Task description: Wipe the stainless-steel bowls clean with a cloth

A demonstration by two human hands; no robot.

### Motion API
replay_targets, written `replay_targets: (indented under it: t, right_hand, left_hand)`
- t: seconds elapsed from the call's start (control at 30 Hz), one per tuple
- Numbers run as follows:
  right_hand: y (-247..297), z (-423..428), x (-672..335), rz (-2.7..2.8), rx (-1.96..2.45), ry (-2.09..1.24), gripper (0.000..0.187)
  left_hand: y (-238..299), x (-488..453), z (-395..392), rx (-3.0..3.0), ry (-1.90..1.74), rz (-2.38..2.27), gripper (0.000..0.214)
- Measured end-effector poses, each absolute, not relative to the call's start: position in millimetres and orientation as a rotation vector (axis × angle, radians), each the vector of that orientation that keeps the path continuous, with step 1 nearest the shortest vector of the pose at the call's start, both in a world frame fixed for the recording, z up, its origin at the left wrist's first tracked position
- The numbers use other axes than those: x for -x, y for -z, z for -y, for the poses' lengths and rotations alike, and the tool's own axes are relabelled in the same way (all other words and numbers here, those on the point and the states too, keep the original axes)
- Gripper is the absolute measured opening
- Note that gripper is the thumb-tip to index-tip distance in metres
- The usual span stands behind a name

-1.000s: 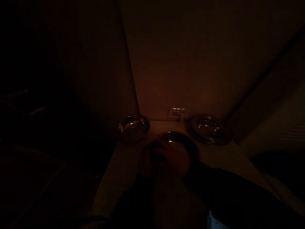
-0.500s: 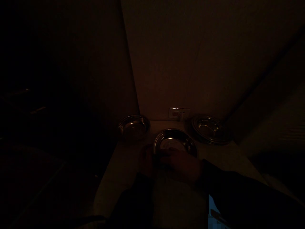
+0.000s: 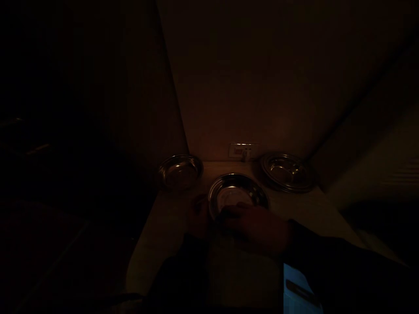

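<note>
The scene is very dark. A round steel plate [image 3: 236, 194] lies on a pale counter [image 3: 170, 235] in the middle. My right hand [image 3: 258, 226] reaches in from the right in a dark sleeve, its fingers curled over the plate's near rim. My left hand [image 3: 199, 216] is at the plate's left edge, fingers bent around the rim as far as I can make out. Both hands seem to grip the same plate.
A steel bowl [image 3: 179, 171] stands at the back left and another steel plate [image 3: 288, 172] at the back right. A wall socket [image 3: 244, 150] sits on the wall between them. Left of the counter's edge all is dark. A pale blue object [image 3: 299, 290] shows at the bottom.
My right hand has slid back from over the plate to its near rim, uncovering most of the plate. The camera view has shifted slightly.
</note>
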State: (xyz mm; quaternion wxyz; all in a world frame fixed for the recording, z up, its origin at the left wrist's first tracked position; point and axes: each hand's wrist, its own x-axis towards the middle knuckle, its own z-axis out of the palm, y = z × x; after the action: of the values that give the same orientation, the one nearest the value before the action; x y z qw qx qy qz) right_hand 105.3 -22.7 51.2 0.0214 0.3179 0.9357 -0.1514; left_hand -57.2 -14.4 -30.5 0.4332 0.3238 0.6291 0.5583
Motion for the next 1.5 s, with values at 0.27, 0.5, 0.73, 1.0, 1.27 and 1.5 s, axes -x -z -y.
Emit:
replay_targets:
  t: [0.27,0.5,0.73,1.0,1.27,1.5]
  right_hand:
    - [-52,36,-109,-2.853,-0.988,0.308,0.028]
    - [-52,37,-128,-2.804,-1.108,0.167,0.039]
    - [-30,59,-134,-2.928,-1.161,-0.036,0.044]
    - [-18,4,-200,-2.963,-1.450,0.042,0.038]
    - [-22,-67,-155,-2.911,-1.525,0.081,0.038]
    - [-30,-59,-114,-2.885,-1.192,0.069,0.037]
  left_hand:
    - [31,59,14,-0.895,-1.390,-1.605,0.035]
    - [38,54,13,-0.966,-1.415,-1.670,0.035]
    - [33,52,15,-0.943,-1.400,-1.698,0.033]
    - [31,53,15,-0.968,-1.383,-1.741,0.033]
    - [38,58,12,-1.011,-1.382,-1.728,0.033]
    - [31,56,10,-0.940,-1.361,-1.782,0.032]
